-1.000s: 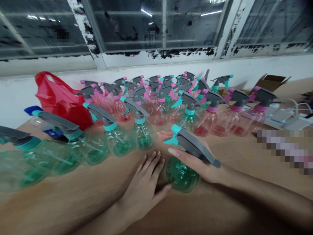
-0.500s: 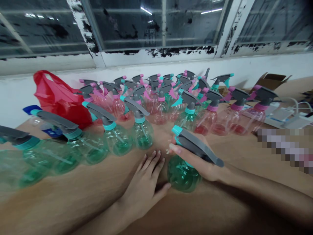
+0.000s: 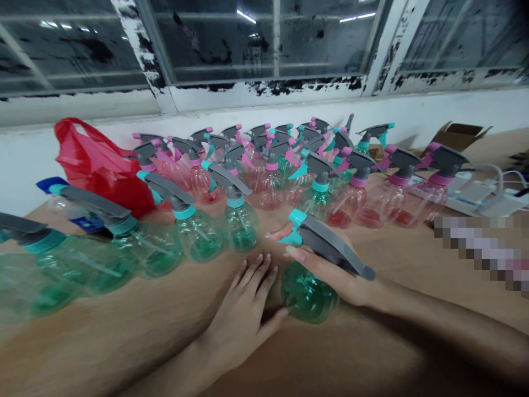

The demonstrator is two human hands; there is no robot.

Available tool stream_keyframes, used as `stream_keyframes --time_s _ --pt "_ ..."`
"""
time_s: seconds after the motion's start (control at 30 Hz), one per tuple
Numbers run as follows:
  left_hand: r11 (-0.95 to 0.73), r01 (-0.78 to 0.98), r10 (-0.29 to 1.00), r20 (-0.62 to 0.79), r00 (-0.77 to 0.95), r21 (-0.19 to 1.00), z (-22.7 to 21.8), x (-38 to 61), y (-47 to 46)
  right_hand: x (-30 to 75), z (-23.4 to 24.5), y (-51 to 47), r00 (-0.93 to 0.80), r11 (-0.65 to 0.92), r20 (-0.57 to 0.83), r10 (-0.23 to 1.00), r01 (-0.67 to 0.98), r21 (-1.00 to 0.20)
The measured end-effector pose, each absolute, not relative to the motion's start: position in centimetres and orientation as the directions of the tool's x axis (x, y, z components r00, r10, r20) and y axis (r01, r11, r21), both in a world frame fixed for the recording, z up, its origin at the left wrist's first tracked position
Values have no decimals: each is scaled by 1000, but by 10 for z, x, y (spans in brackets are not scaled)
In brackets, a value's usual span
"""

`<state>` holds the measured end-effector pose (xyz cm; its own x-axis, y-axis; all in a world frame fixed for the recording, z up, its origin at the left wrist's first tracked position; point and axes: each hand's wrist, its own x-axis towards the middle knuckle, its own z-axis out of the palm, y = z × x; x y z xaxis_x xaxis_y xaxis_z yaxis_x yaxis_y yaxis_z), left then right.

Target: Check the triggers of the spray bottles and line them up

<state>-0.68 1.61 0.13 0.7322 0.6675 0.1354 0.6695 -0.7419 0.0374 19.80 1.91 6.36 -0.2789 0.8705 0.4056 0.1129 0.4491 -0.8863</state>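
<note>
A green spray bottle [image 3: 309, 298] with a grey and teal spray head stands on the table [image 3: 185, 342] in front of me. My right hand [image 3: 330, 270] is wrapped round its neck under the head, thumb across the near side. Its fingertips reach out past the teal trigger, and the palm side is hidden. My left hand [image 3: 243, 314] lies flat on the table just left of the bottle, fingers spread, thumb tip close to the base. Whether that thumb touches the bottle I cannot tell.
Several green spray bottles [image 3: 202, 240] stand in a row at left. Behind are many pink spray bottles [image 3: 270, 190] and a few green ones. A red plastic bag [image 3: 103, 171] sits at back left; a cardboard box [image 3: 458, 140] and white power strip [image 3: 483, 193] are at right.
My right hand's fingers have loosened forward, and the teal trigger, pressed in before, now sticks out. My left hand has stayed flat in place.
</note>
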Motion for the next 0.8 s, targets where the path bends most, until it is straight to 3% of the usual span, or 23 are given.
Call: stream_keyframes --time_s 0.8 --pt "-733 677 679 129 722 65 1 -7 15 197 61 19 -275 434 396 876 92 -896"
